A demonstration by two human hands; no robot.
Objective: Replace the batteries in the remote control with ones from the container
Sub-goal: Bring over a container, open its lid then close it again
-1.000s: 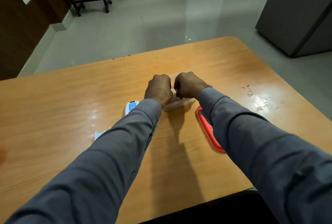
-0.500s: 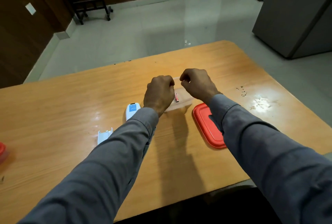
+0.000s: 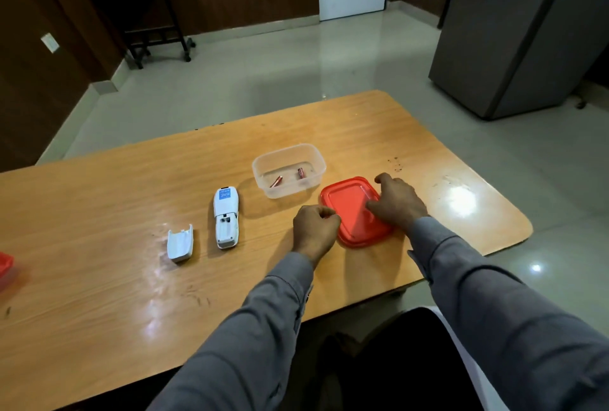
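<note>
Both hands have been drawn back from the clear container [image 3: 288, 169], now uncovered at frame centre with two batteries [image 3: 276, 181] inside. The right hand [image 3: 395, 201] is laid, fingers spread, on the red lid [image 3: 352, 209]; the left hand [image 3: 314, 231] is curled at the lid's left edge, a grip undeterminable. The remote control [image 3: 226, 216] is seen left of centre, compartment open, its cover [image 3: 179, 242] beside it.

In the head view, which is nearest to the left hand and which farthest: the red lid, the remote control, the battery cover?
From the left hand:
1. Red lid, just to its right, at the fingertips.
2. Remote control, to its left, back side up.
3. Battery cover, farther left, beyond the remote.
</note>
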